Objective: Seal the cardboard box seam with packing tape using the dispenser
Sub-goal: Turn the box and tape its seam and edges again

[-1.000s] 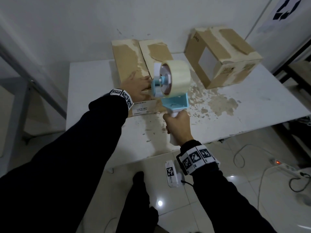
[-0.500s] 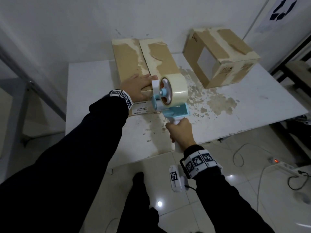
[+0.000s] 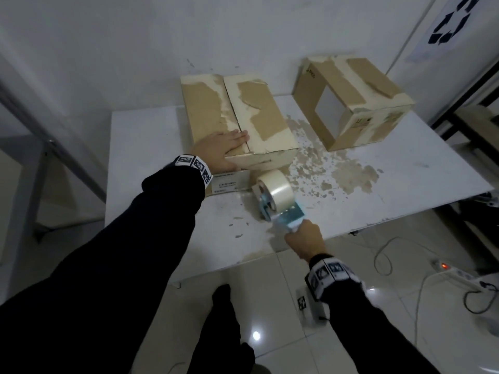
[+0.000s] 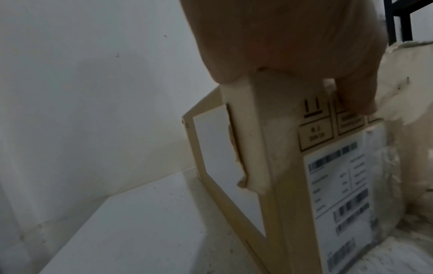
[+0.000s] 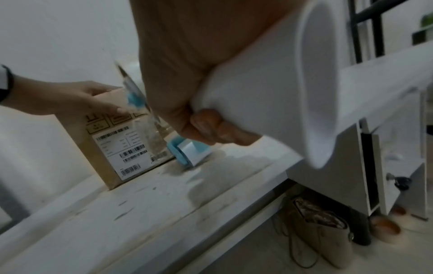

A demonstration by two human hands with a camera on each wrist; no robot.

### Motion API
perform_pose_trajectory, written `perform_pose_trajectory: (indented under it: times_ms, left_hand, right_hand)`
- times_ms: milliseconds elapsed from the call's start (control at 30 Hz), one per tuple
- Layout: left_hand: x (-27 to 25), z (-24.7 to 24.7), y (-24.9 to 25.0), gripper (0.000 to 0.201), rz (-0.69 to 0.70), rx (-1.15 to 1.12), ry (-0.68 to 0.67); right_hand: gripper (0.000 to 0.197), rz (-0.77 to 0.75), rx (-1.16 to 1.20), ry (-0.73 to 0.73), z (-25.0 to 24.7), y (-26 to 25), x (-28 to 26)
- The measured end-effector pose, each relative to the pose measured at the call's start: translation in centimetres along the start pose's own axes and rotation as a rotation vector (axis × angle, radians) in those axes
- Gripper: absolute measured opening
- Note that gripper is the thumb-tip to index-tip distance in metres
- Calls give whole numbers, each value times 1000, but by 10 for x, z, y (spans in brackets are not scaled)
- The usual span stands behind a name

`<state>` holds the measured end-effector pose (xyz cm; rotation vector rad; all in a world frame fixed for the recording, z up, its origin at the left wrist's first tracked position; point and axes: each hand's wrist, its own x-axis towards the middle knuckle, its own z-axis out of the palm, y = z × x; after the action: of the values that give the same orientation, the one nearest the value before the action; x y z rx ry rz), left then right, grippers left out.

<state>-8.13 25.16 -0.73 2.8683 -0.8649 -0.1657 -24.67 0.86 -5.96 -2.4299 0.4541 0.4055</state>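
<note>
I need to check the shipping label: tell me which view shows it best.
The right wrist view: the shipping label faces it nearly whole, barcodes visible. The left wrist view shows it close but skewed and blurred. The head view shows a small part beside the left hand.

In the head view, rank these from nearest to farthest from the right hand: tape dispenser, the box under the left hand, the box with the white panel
1. tape dispenser: gripped by the right hand at the table's near edge.
2. box under the left hand: beyond the dispenser, toward the wall.
3. box with the white panel: far right corner by the wall.
</note>
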Motion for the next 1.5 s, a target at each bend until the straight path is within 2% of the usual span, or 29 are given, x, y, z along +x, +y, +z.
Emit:
perform_pose_trajectory:
  times_ms: [167,333,467,533,633,767,967,1033,1133,1267,1367,1433,1500]
  left_hand:
    - [1,1,-1,81,10,-8,32]
    - [4,-2,-1,84,11,-19,46]
    - [6,-2,-4,86,16,-19,59]
    - [7,0,-7,88,19,-15,74]
    - [8,3,-10,90,26,-18,88]
    - [9,4,-14,93,46,-31,88]
    - [10,7,-18,90,77,-53,96]
    - [10,9,-19,87,94,-37,107]
    - [10,11,-19,85,94,-30,114]
    - [8,9,-17,84,91,-15,114]
    - [7,8,-16,85,81,-16,91]
    - [6,7,-14,85,68,-10,79]
    - [5,5,-13,86,60,4,61]
  right_hand:
    - [9,61,360,62,3,11,7]
    - [29,3,641,92,-29,17,17]
    - [27,48,913,102,-63,2,41]
    - [23,94,938,117,-78,-7,67]
    - [24,153,936,63,-92,-16,106]
    - [23,204,796,-6,-94,-24,147]
    - [18,168,520,-42,-81,-22,190]
    - [28,179,506,-7,-74,-23,201]
    - [72,240,349,-6,-69,-26,208]
    - [94,247,155,-70,-67,-29,210]
    - [92,172,-7,-73,-66,-32,208]
    - [81,103,-95,-1,-73,-38,201]
    - [82,125,-195,82,-87,-45,197]
